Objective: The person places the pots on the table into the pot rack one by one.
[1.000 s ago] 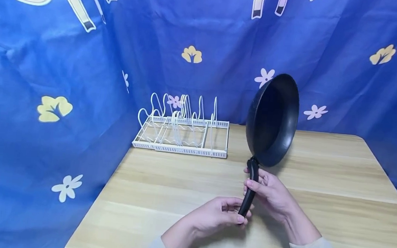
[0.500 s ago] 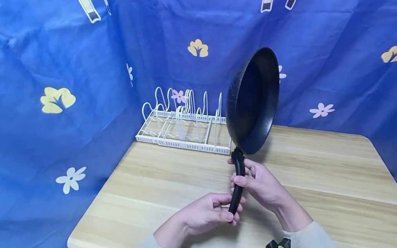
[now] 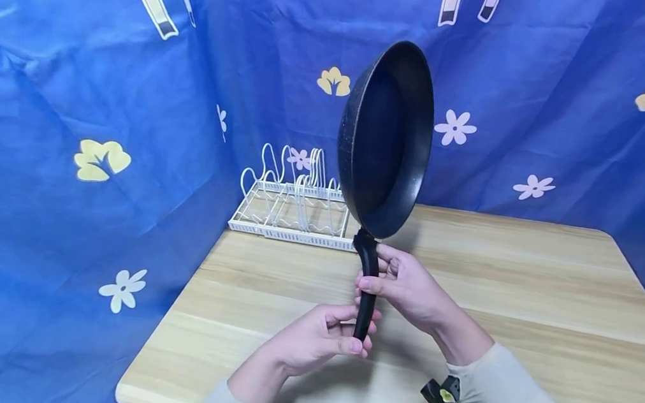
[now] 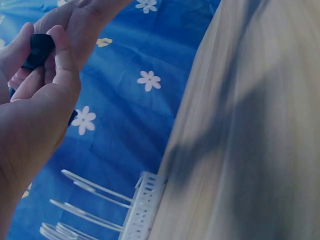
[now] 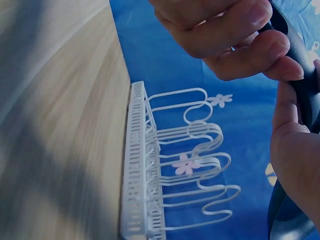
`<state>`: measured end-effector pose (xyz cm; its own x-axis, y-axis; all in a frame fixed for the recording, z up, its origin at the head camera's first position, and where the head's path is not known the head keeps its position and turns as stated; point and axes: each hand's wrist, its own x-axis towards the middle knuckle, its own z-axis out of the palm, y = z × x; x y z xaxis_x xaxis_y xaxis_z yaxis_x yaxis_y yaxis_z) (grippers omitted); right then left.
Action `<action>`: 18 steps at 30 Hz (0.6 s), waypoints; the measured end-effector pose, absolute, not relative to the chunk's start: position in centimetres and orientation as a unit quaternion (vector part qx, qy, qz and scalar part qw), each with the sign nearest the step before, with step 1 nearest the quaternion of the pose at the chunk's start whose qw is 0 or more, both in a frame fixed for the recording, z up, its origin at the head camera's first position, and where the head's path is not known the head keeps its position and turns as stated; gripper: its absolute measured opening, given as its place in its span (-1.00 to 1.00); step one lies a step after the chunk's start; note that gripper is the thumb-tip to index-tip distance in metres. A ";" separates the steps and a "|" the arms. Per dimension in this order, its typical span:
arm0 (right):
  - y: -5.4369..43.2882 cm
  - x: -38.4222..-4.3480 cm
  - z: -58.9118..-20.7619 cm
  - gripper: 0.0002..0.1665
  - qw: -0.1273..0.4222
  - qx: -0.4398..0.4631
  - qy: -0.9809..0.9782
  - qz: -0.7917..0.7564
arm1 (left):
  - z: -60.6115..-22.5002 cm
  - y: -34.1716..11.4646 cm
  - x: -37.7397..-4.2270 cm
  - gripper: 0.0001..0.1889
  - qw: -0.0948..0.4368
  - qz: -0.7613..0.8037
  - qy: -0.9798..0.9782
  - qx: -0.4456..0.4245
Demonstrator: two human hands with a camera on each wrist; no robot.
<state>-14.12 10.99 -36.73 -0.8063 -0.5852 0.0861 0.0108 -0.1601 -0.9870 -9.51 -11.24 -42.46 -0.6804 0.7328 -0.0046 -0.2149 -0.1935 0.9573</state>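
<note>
A black frying pan [image 3: 388, 143] is held up on its edge above the table, its hollow side facing right and toward me. My right hand [image 3: 407, 289] grips the upper part of the black handle [image 3: 367, 295], thumb across its near side. Lower down, my left hand [image 3: 319, 339] pinches the handle's end between thumb and fingers, as the left wrist view also shows. Behind and left of the pan stands a white wire rack [image 3: 296, 237] with upright loops; the pan hides its right end in the head view. The right wrist view shows the rack's loops [image 5: 200, 135] from the side.
The rack stands on a light wooden table [image 3: 500, 275], near its back left corner. A blue cloth [image 3: 163, 117] with flowers hangs behind the table and along its sides. Each wrist wears a black strap with a small device [image 3: 440, 392].
Both hands have carried the frying pan left and upward, so it now covers the right end of the rack. The head view has also shifted slightly. Neither hand has changed its hold.
</note>
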 end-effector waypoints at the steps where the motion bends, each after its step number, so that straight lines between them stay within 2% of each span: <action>1: 10.8 -14.2 -36.5 -0.25 0.205 -0.232 0.616 -0.725 | -42.3 -11.5 -9.6 -0.24 0.319 0.734 0.551 0.236; 8: 9.1 -15.0 -35.6 -0.29 0.203 -0.225 0.614 -0.729 | -41.4 -13.1 -10.1 -0.31 0.289 0.718 0.587 0.236; 18: 8.2 -17.1 -35.0 -0.31 0.241 -0.253 0.572 -0.742 | -40.8 -14.1 -10.9 -0.43 0.230 0.695 0.646 0.218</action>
